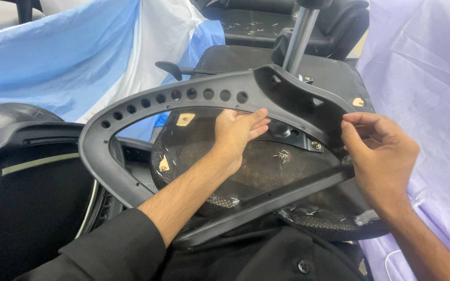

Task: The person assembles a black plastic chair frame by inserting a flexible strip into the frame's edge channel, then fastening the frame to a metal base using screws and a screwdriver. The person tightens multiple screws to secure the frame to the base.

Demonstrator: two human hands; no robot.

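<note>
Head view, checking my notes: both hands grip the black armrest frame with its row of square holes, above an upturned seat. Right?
Nearly. The head view shows the holes are round, not square. The left hand and right hand do hold the black armrest frame above the upturned seat.

There is one view, from a camera on the person's head. It looks steeply down and a little forward along both forearms, from close range, so the left hand [238, 132] and right hand [378, 156] sit in the middle of the frame. The black plastic armrest frame [147, 99] they hold spans most of the width, with the upturned chair seat [266, 166] right beneath it. The person's own dark shirt [266, 257] fills the bottom edge. Plastic sheeting [423, 78] closes off the far sides.
</note>
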